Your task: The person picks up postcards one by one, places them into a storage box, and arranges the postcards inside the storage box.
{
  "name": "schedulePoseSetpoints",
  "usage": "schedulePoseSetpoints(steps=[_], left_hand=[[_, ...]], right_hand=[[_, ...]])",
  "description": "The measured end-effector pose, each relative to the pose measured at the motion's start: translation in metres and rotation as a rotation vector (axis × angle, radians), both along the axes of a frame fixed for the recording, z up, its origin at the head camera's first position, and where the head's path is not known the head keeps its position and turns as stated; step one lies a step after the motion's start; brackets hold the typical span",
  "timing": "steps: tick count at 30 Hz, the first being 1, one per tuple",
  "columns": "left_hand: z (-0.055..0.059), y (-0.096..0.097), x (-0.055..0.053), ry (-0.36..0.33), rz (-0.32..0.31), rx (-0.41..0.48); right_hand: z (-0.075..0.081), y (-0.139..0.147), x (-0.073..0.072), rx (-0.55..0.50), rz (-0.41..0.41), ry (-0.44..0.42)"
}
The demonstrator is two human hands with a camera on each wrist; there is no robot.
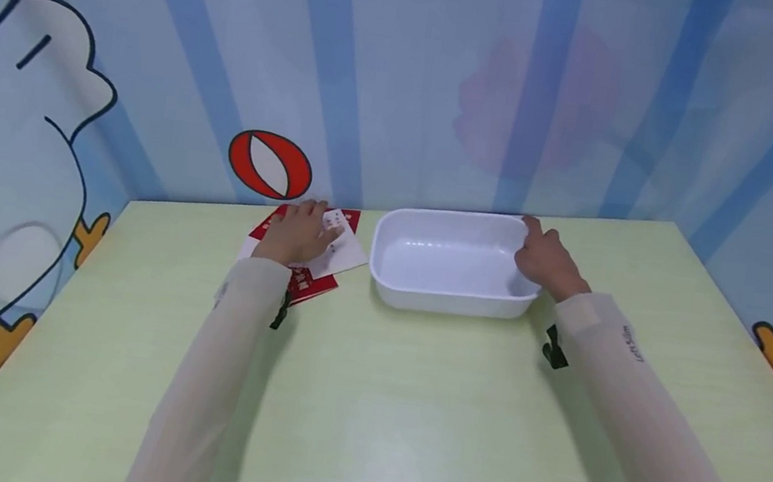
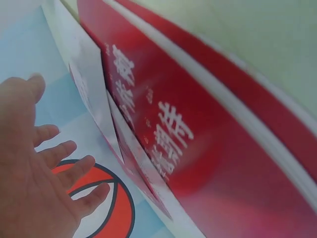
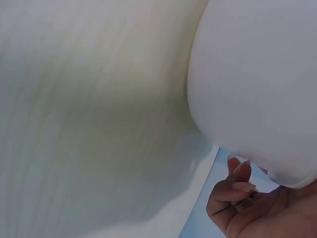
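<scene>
My left hand (image 1: 296, 233) is over several red and white printed cards (image 1: 312, 287) at the back of the table. In the left wrist view, the fingers of that hand (image 2: 42, 168) are spread, and a gap shows between them and the red cards (image 2: 163, 94) with white characters. Right of the cards stands a white plastic basin (image 1: 452, 306), upright, with nothing visible inside. My right hand (image 1: 549, 260) grips its rim at the far right corner. The right wrist view shows this hand (image 3: 252, 208) with curled fingers against the basin's outer wall (image 3: 257, 84); the thumb's contact is unclear.
The pale green table (image 1: 389, 418) meets a blue striped wall (image 1: 429, 71) just behind the basin and cards. Side walls with cartoon figures stand at the left and right. A red and white ball (image 1: 269, 165) is printed on the back wall.
</scene>
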State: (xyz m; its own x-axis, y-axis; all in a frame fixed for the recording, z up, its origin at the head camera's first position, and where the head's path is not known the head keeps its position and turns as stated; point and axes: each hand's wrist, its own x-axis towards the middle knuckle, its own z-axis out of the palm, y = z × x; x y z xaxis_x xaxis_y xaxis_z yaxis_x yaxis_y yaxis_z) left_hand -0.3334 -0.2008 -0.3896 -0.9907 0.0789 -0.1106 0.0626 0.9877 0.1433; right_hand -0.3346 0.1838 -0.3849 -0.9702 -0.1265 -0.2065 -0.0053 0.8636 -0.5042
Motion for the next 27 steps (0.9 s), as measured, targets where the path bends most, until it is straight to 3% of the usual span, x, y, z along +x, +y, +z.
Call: schedulePoseSetpoints(steps=[7,18,27], left_hand=[[0.000,-0.008,0.000,0.004,0.027,0.007],[-0.007,-0.018,0.009,0.011,0.045,-0.013],[-0.003,-0.019,0.012,0.038,0.054,-0.035]], right_hand=[[0.004,-0.006,0.005,-0.007,-0.013,-0.017],[0.005,-0.011,0.014,0.021,0.004,-0.003],[0.010,-0.015,0.015,0.014,-0.012,-0.003]])
